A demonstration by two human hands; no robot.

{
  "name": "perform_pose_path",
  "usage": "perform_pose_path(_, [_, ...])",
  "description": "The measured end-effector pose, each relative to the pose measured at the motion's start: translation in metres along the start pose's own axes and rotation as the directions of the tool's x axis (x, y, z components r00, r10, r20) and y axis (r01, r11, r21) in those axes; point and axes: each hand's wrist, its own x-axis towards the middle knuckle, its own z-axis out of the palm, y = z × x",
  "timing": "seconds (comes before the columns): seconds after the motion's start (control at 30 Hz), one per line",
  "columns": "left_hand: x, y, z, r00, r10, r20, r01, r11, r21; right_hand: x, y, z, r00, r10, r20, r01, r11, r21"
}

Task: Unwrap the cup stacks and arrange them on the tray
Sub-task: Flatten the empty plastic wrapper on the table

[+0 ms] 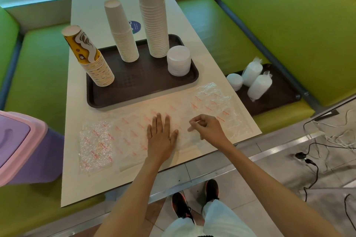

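Pressing flat on the empty wrapper [212, 102], the left hand [160, 136] has its fingers straight and slightly spread, palm down, holding nothing. The right hand [206, 129] sits just beside it with fingers curled, and its thumb and forefinger are pinched together. It appears to grip a fold of the film, but the film is too clear to be certain.

Key relation: the wrapper's long axis runs left to right along the near table [86, 184] edge, between the person and the brown tray [146, 82]. Both hands are on its middle, so a long run of film extends to either side.

Cup stacks stand beyond the hands, upright and rim-down on the tray:
- A yellow printed cup stack [90, 57] at the near left corner, leaning left.
- A short white cup stack [123, 32] behind it.
- A tall white cup stack [154, 15] running out of frame at the top.

A white lid stack [178, 60] stands on the tray's right side, near the tall stack. None of these shows any wrapping.

Still bagged: two wrapped bundles [259, 86] lie on a second tray [277, 98] on the green bench, well off to the right. The right hand is the nearer one. Whether they hold cups or lids cannot be told.

Judgement: the film probably needs clearing before the next bundle is fetched.
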Motion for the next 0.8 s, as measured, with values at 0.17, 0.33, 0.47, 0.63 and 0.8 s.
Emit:
perform_pose_path(0.17, [0.0, 0.0, 0.0, 1.0, 0.003, -0.003, -0.003, 1.0, -0.019, 0.0, 0.014, -0.012, 0.998, 0.055, 0.019, -0.052, 0.987, -0.151])
perform_pose_path(0.33, [-0.001, 0.003, -0.001, 1.0, 0.0, -0.014, 0.0, 1.0, -0.031, -0.002, 0.017, -0.014, 0.957, -0.04, -0.288, -0.086, 0.906, -0.414])
perform_pose_path(0.47, [-0.003, 0.004, 0.0, 0.998, -0.016, -0.068, 0.012, 0.998, -0.057, 0.0, 0.011, 0.006, 0.868, -0.444, -0.221, 0.221, 0.745, -0.63])
perform_pose_path(0.63, [0.001, 0.02, 0.003, 0.969, -0.01, -0.247, -0.027, 0.989, -0.146, 0.026, 0.02, 0.043, 0.866, -0.473, 0.164, 0.424, 0.519, -0.742])
perform_pose_path(0.8, [0.006, 0.017, 0.012, 0.977, -0.047, -0.206, 0.029, 0.996, -0.089, 0.05, 0.041, 0.044, 0.916, -0.294, 0.272, 0.392, 0.519, -0.759])
